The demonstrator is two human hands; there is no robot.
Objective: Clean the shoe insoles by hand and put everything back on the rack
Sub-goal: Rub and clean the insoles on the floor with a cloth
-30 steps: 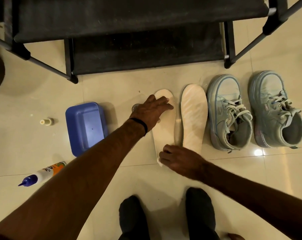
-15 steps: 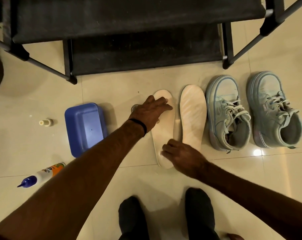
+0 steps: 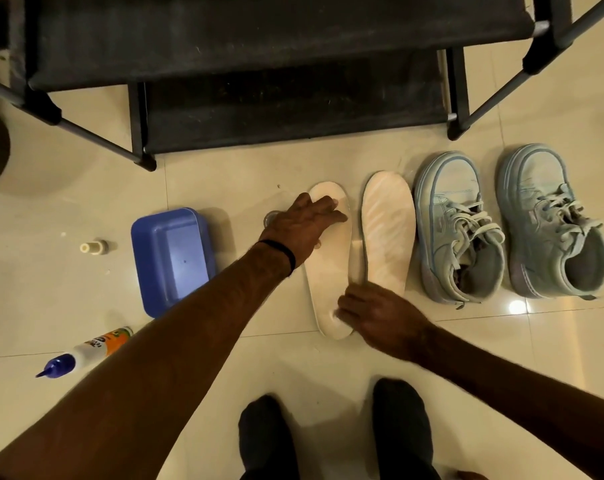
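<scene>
Two hands work the left insole (image 3: 329,271) on the floor: left hand (image 3: 302,226) flat on its toe, right hand (image 3: 376,315) (fingers curled, maybe holding a cloth) back at the heel, so cleaning continues.

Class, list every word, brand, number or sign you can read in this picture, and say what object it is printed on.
White squeeze bottle with blue nozzle and orange-green label: dark lettering on the label, too blurred to read.
Pale blue lace-up sneakers: side marking on the nearer one, not legible.
Blue plastic tub, white foam insoles, black fabric shoe rack: no text visible.
</scene>
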